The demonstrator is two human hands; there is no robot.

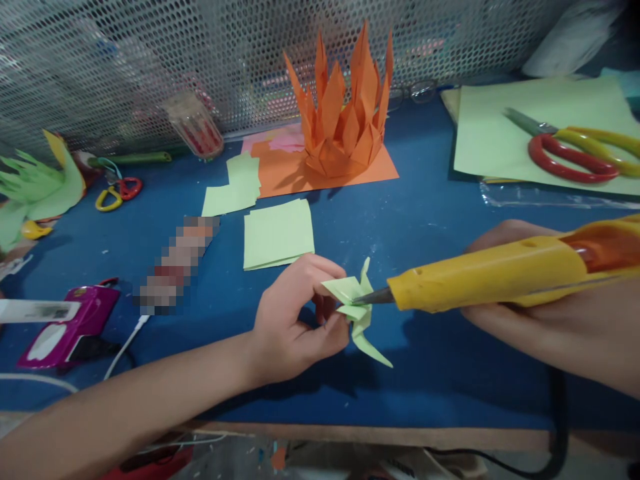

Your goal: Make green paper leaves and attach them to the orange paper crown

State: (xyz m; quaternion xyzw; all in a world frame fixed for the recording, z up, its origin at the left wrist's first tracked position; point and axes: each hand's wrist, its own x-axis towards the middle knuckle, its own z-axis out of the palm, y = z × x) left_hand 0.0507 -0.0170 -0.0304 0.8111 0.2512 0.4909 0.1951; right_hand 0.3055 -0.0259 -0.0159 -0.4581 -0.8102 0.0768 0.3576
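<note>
Between thumb and fingers, my left hand [295, 317] pinches a folded light-green paper crane [361, 319] above the blue table. Its pointed ends stick out to the right, up and down. My right hand [540, 327] is wrapped around a yellow hot glue gun [480, 272] coming in from the right. The gun's dark metal nozzle [375, 297] is at the middle folds of the crane, seemingly touching them. Most of my right fingers are hidden behind the gun. Just beyond my left hand lies a stack of square light-green paper [279, 233].
Upright orange folded-paper pieces [345, 127] stand on an orange sheet at the back. Red-and-yellow scissors [575, 153] lie on green sheets [480, 133] at right. Small scissors [120, 192], a jar [193, 125] and a purple device [70, 327] are left. A black cable [557, 413] hangs over the front edge.
</note>
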